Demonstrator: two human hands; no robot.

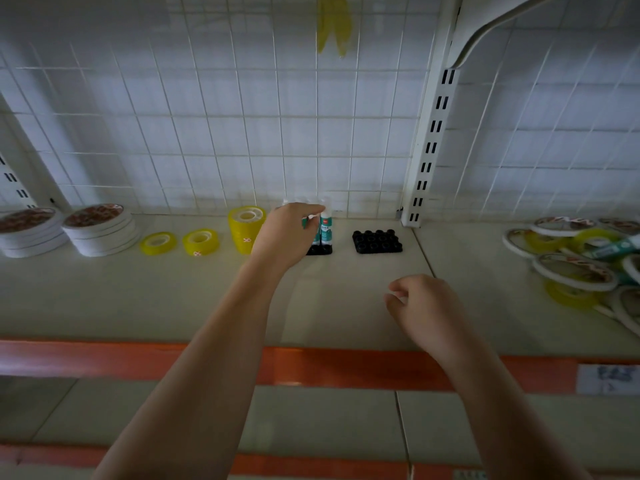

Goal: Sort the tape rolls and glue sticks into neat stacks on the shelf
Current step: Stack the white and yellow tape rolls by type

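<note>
The left hand (289, 233) is curled around upright glue sticks (326, 225) in a black tray (320, 250) at 12 o'clock on the shelf (173, 289). A sideways pull may topple them. The right hand (420, 306), at 4 o'clock, hangs loosely curled and empty.

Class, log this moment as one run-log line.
left hand: grips glue sticks in black tray | right hand: loosely curled, holds nothing | second tray: no sticks | pile: unsorted

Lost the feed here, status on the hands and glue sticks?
Left hand gripping upright white-and-green glue sticks in black holder tray. Right hand loosely curled, empty. Nothing blocking.
</note>
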